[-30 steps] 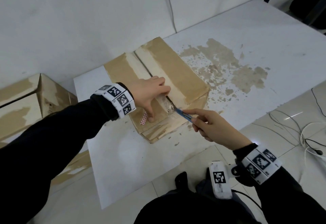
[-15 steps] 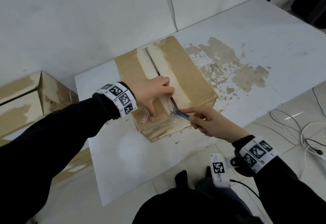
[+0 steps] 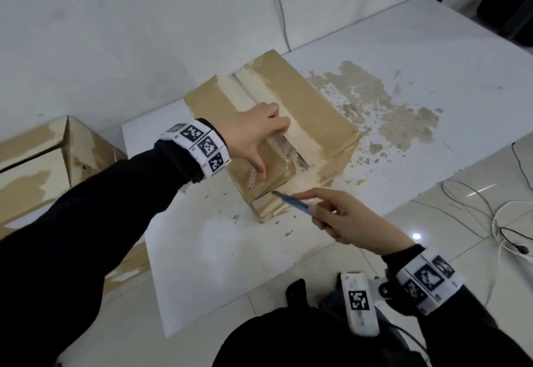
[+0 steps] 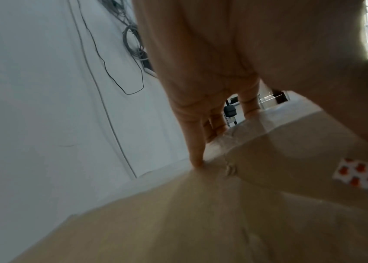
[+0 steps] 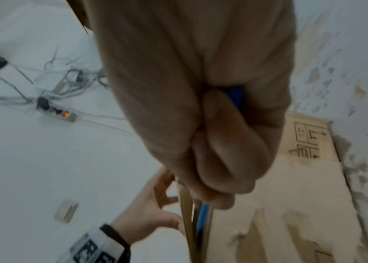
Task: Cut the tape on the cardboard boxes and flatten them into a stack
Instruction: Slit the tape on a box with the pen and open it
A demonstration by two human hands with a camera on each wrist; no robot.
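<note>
Pressing spread fingers on the cardboard box (image 3: pixel 302 107) lying on the white table (image 3: pixel 202 251), left hand (image 3: pixel 251 132), right hand (image 3: pixel 343 219) gripping a blue knife (image 3: pixel 294 203) at the box's near edge, second box (image 3: pixel 43 158) far left, cables (image 3: pixel 490 216) on the floor at right.

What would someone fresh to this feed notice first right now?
The flattened cardboard box on the white table, with the left hand spread on top beside the slit centre seam. At its near edge, the right hand grips a blue utility knife with the blade at the box edge. Brown scraps litter the table to the right.
</note>
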